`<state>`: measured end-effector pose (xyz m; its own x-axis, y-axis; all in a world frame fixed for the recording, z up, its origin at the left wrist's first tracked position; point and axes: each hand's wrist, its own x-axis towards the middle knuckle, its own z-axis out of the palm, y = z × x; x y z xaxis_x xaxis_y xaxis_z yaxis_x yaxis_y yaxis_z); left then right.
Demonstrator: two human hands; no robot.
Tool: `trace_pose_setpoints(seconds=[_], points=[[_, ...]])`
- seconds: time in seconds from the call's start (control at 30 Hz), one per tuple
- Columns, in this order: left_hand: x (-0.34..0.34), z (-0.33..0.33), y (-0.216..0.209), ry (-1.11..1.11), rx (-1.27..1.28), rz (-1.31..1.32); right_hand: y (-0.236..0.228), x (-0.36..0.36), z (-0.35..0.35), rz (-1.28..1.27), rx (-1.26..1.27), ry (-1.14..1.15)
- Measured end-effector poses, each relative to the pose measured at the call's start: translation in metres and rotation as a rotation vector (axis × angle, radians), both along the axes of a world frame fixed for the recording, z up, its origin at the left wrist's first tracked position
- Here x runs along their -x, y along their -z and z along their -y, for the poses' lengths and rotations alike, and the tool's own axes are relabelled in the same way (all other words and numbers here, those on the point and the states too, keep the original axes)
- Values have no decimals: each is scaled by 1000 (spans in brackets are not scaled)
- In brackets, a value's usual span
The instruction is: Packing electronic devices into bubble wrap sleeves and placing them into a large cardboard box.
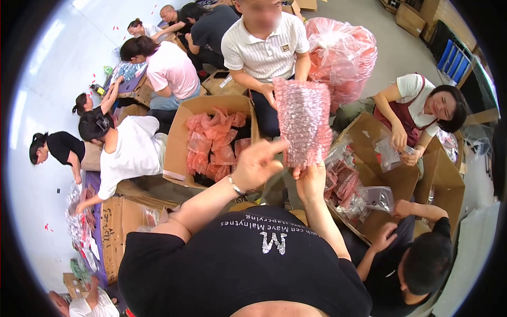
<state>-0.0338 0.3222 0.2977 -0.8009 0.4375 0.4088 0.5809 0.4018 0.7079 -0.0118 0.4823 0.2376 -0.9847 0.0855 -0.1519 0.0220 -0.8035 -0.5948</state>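
Note:
A pink bubble-wrap pouch (304, 122) is held upright in front of me. My right hand (311, 182) grips its lower edge, with the thumb against the near side. Close to the pouch's lower left side, my left hand (259, 165) has its index finger stretched toward it and the thumb apart; nothing is in that hand. I cannot tell whether the fingertip touches the pouch. Across from me, a person's hand (268, 95) is at the pouch's upper left edge.
An open cardboard box (173, 153) with pink bubble-wrap pouches stands ahead to the left. Another box (393, 182) on the right holds pouches and clear bags, with two people working at it. A big bag of pink wrap (346, 58) stands behind. Several people work along the left.

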Motion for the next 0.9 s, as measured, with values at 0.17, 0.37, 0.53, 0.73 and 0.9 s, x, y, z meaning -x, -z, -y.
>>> trace_pose_setpoints(seconds=[0.17,0.37,0.53,0.73,0.9], points=[[21,-19,-8,-42,-772,601,-14,-11,1,-122,-316,-32],[17,-40,-8,82,-695,893,-34,-10,-1,-51,-429,110],[19,-47,9,-5,-589,762,-31,1,-32,-66,-990,405],[15,-59,11,-53,-512,478,-8,35,-44,35,-227,349],[27,-59,-1,-28,-1056,856,-3,11,-48,-58,-1176,599]])
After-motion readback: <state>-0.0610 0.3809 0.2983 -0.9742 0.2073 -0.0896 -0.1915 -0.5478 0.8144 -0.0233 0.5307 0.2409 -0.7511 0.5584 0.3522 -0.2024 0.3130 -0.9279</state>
